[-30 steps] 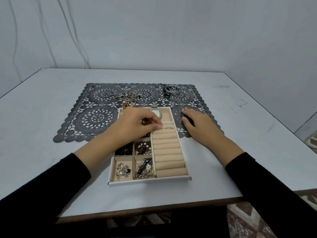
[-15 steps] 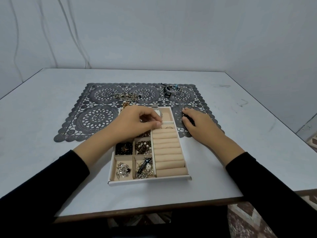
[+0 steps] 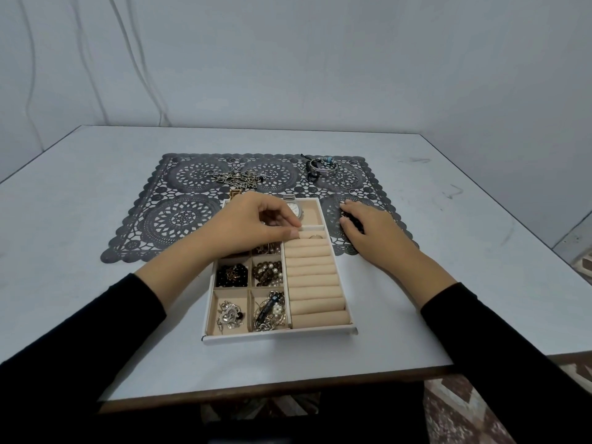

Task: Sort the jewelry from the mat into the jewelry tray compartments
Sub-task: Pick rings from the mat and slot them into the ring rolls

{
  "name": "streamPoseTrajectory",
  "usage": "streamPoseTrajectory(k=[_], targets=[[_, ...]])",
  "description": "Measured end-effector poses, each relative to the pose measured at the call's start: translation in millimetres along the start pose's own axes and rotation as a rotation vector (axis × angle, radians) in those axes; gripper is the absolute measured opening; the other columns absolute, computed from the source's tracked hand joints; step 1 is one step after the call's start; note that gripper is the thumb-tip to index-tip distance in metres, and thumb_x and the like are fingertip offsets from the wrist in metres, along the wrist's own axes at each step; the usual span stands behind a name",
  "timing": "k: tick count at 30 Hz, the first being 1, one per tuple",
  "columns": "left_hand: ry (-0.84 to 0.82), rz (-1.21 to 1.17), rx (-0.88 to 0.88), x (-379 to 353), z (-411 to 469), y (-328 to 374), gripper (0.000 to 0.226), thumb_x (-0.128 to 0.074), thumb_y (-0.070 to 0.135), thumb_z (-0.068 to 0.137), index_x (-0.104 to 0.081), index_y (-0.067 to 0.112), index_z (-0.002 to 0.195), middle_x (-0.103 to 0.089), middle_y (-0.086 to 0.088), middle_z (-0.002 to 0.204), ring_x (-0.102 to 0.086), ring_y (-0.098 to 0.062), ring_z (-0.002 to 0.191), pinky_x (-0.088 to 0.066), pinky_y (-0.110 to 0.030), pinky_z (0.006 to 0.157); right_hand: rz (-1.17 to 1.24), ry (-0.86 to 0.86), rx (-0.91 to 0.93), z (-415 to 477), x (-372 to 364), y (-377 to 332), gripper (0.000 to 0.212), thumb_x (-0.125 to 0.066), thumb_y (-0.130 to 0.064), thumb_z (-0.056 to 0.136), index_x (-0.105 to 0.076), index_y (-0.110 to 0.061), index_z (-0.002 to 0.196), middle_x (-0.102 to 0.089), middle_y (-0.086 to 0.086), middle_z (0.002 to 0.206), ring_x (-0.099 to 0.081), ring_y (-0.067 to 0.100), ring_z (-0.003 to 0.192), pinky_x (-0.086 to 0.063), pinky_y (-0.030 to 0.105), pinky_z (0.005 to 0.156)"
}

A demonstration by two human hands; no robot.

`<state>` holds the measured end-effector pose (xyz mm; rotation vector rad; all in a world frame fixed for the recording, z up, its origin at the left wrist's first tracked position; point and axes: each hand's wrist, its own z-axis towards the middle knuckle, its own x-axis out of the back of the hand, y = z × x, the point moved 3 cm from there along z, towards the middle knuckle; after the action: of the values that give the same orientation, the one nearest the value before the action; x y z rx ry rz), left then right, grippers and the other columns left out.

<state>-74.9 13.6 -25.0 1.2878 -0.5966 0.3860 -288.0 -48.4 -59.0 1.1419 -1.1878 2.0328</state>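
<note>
- Roughly sorted, the jewelry tray sits on the counter, its far end overlapping the lace mat; its left compartments hold beads and sparkly pieces.
- Beyond the tray's far left corner, a tangle of chains lies on the mat. It looks light, limp and prone to snagging, so it is probably best lifted as a bunch from the middle.
- Over the tray's far end, the left hand is curled, thumb and forefinger pinched at the top ring roll. Whether they hold anything, I cannot tell.
- Just right of that pinch, a thin ring sits in the top slot. It is small, stiff and likely slippery.
- Above it lies a watch, partly hidden by the hand.
- Beyond the tray's far right corner, bangles and tiny hoops wait on the mat. The hoops are hard to make out against the lace.
- Right of the tray, the right hand rests on the mat, fingers bent over something dark. It is unclear whether that is jewelry or mat.
</note>
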Motion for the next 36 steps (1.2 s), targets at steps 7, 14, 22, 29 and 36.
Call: streamPoseTrajectory(k=[7,14,22,29,36], targets=[[-0.002,0.001,0.001,1.5,-1.0,0.3,0.018,-0.081,0.018,0.077,-0.077,0.017,0.095,-0.076,0.005,0.087,-0.07,-0.009,0.084,-0.057,-0.026,0.084,0.054,0.019,-0.02,-0.3,3.9,-1.5,0.033,-0.049,-0.023,0.098,-0.058,-0.014,0.128,-0.06,0.001,0.128,-0.052,0.016,0.118,-0.027,0.008,0.083],[0.227,-0.094,0.031,33.1,1.2,-9.7,0.015,-0.073,0.024,0.085,-0.074,0.024,0.1,-0.074,0.005,0.087,-0.068,-0.005,0.075,-0.053,-0.019,0.065,0.115,0.169,-0.115,16.1,16.8,7.7,0.029,-0.057,-0.025,0.093,-0.065,-0.015,0.119,-0.066,0.002,0.117,-0.057,0.016,0.109,-0.035,0.015,0.088],[0.485,0.13,0.109,76.5,22.5,-65.1,0.018,-0.064,0.028,0.093,-0.071,0.024,0.108,-0.072,0.007,0.1,-0.067,-0.012,0.093,-0.055,-0.023,0.084,0.023,0.173,-0.198,47.5,16.3,27.6,0.03,-0.06,-0.026,0.091,-0.067,-0.013,0.117,-0.066,0.008,0.112,-0.059,0.021,0.103,-0.036,0.022,0.086],[0.448,0.285,0.167,92.0,48.8,-101.5,0.022,-0.063,0.027,0.093,-0.069,0.022,0.114,-0.069,0.006,0.108,-0.062,-0.009,0.095,-0.047,-0.02,0.086,-0.006,0.142,-0.239,67.8,14.1,33.6,0.021,-0.065,-0.022,0.089,-0.072,-0.011,0.105,-0.066,0.008,0.102,-0.056,0.016,0.088,-0.037,0.022,0.079],[0.437,0.378,0.182,95.2,78.8,-106.9,0.022,-0.065,0.03,0.092,-0.072,0.02,0.11,-0.069,0.004,0.1,-0.058,-0.01,0.09,-0.046,-0.028,0.084,0.057,0.112,-0.243,84.7,11.7,37.0,0.012,-0.068,-0.018,0.086,-0.073,-0.014,0.096,-0.067,0.002,0.091,-0.055,0.013,0.083,-0.037,0.022,0.075]])
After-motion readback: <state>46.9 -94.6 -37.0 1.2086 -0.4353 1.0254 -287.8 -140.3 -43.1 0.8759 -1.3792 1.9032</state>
